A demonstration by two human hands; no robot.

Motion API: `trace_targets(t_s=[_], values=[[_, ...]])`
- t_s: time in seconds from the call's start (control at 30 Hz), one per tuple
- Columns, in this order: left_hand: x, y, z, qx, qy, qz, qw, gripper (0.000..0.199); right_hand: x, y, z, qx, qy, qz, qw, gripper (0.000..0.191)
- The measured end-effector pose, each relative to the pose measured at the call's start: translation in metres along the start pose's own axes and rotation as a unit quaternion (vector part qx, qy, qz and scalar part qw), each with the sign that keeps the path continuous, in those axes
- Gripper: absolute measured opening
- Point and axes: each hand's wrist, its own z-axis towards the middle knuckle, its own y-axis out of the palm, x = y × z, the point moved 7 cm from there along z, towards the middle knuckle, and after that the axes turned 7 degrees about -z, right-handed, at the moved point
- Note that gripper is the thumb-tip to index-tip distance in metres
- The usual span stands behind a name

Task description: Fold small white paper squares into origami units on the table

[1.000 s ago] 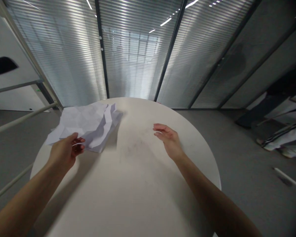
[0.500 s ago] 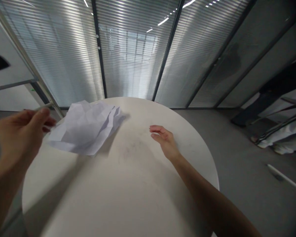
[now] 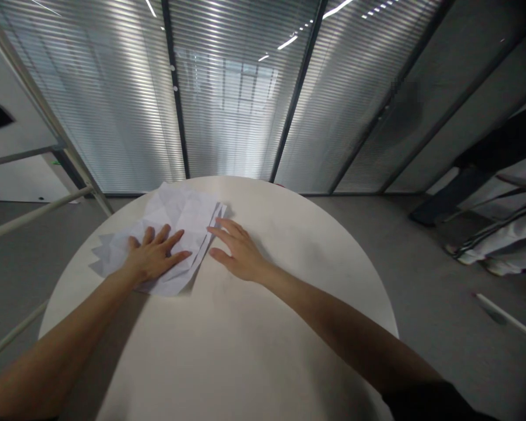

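Note:
Several creased sheets of white paper [image 3: 182,204] lie in a loose stack on the left side of the round white table [image 3: 245,339]. My left hand [image 3: 153,256] presses flat on top of the sheets with its fingers spread. At the stack's right edge is my right hand [image 3: 239,251], fingers apart and their tips at the paper's rim; whether they touch it I cannot tell. Neither hand grips anything. Jagged, folded corners stick out at the stack's left side.
A glass partition with blinds [image 3: 236,117] stands behind the table. On the left is a whiteboard on a pale metal frame [image 3: 39,213]. At the right, people's legs [image 3: 499,234] show above the grey floor, and a white bar [image 3: 508,318] lies nearer.
My left hand has come in from the left and down onto the paper. My right hand has moved left to the paper's edge. The sheets lie flatter and slightly farther right.

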Motion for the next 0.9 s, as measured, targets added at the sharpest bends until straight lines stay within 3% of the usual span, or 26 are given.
trace_targets(t_s=[0.07,0.13,0.23,0.33,0.5,0.67,0.9], values=[[0.001,-0.001,-0.001,-0.001,-0.003,0.017,1.000,0.072,-0.020,0.038,0.037,-0.053,-0.058,-0.032,0.996,0.052],[0.002,0.000,-0.004,0.001,-0.001,0.029,1.000,0.076,-0.022,0.080,0.070,-0.112,-0.067,-0.057,0.990,0.051],[-0.001,0.000,-0.013,0.007,0.002,0.032,0.999,0.088,0.000,0.130,0.102,-0.177,-0.032,-0.094,0.979,0.052],[-0.009,-0.001,-0.023,0.009,0.004,0.033,0.999,0.092,0.028,0.151,0.118,-0.215,-0.017,-0.101,0.971,0.058],[-0.019,-0.005,-0.038,-0.006,-0.001,0.037,0.999,0.084,0.066,0.145,0.138,-0.196,0.036,-0.105,0.974,0.072],[-0.031,-0.006,-0.042,-0.018,-0.020,0.045,0.999,0.082,0.093,0.127,0.143,-0.143,0.114,-0.125,0.975,0.053],[-0.065,-0.009,-0.006,-0.020,-0.042,0.033,0.998,0.079,0.089,0.093,0.105,-0.119,0.094,-0.125,0.980,0.041]])
